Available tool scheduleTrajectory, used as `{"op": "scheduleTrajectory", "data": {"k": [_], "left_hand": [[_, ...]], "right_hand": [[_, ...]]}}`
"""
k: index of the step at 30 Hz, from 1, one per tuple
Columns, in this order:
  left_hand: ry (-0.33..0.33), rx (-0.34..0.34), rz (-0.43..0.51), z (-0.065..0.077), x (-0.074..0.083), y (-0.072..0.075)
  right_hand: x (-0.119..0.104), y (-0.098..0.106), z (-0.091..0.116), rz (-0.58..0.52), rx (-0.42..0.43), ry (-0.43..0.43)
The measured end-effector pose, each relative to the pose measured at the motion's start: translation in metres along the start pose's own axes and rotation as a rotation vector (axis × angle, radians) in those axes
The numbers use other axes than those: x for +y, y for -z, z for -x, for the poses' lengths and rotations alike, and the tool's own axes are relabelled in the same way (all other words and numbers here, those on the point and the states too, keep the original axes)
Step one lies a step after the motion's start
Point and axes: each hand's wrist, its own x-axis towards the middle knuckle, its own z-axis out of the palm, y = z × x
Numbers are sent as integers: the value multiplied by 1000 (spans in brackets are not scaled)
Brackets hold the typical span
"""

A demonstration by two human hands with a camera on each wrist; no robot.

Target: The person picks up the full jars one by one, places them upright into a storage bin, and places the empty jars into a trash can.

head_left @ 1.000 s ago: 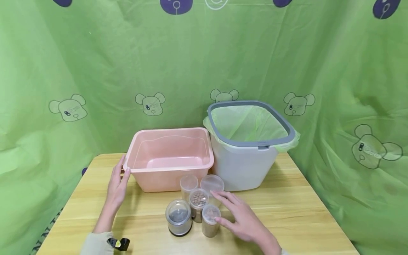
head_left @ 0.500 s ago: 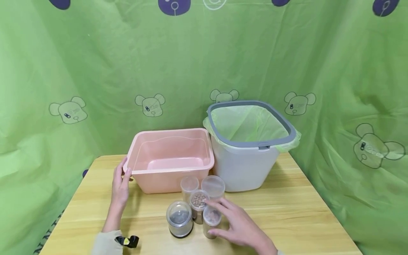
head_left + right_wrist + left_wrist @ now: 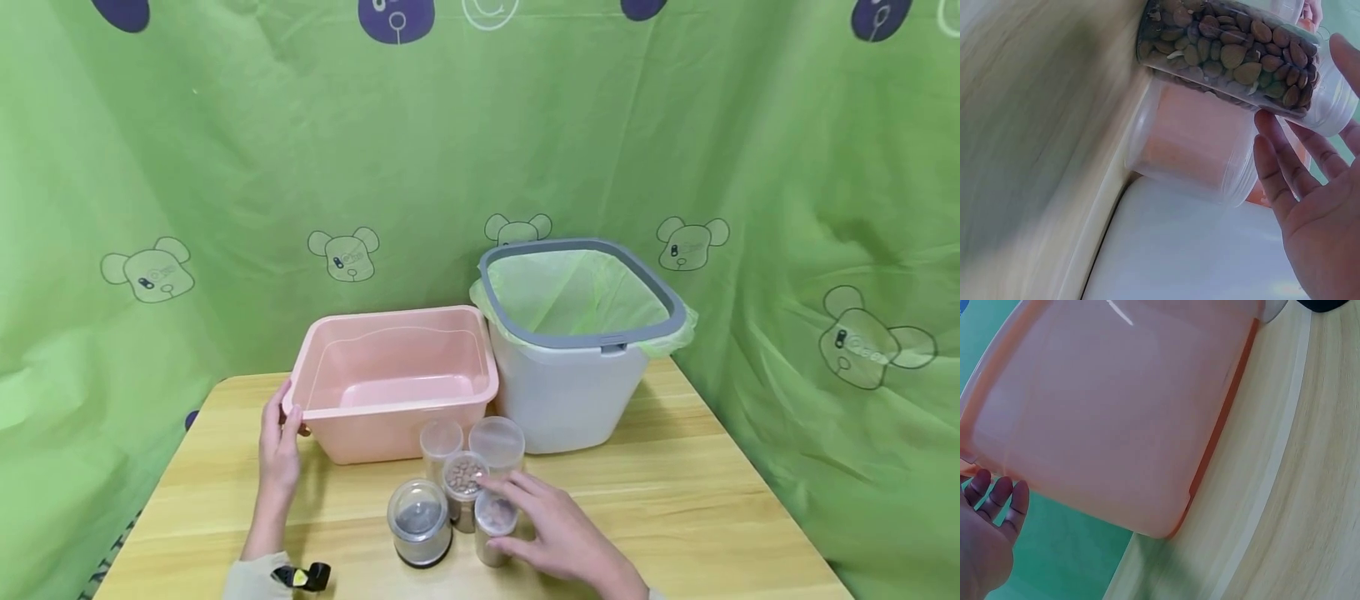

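At the left side of the pink basin [image 3: 397, 433], my left hand [image 3: 279, 454] grips the rim's front corner; its thumb is hidden in the left wrist view, where several fingertips [image 3: 1002, 484] meet the rim's underside. My right hand [image 3: 551, 529] holds the nearest clear jar [image 3: 495, 512], thumb and fingers on opposite sides. This jar stands upright on the table, and brown almond-shaped nuts [image 3: 1232, 56] fill it in the right wrist view. Just behind it is a second jar [image 3: 463, 479] with brown pieces inside. A round container with a dark base [image 3: 420, 521] stands to its left.
Two more clear containers, a narrow one [image 3: 441, 437] and a wide one [image 3: 497, 443], stand before the basin. A white bin [image 3: 566, 408] with a grey rim and green liner adjoins the basin's right side. Green cloth [image 3: 420, 150] hangs behind the wooden table [image 3: 675, 500].
My right hand has come lower around the nearest jar, its thumb now against the jar's side. The left hand stays at the basin rim. The head view has shifted slightly.
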Motion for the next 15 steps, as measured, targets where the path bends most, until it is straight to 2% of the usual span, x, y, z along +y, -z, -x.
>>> {"op": "scheduleTrajectory", "data": {"k": [6, 15], "left_hand": [[-23, -5, 45, 1, -3, -1], [-31, -9, 31, 0, -2, 0]], "right_hand": [[1, 1, -1, -3, 5, 25], [1, 8, -5, -14, 56, 109]]}}
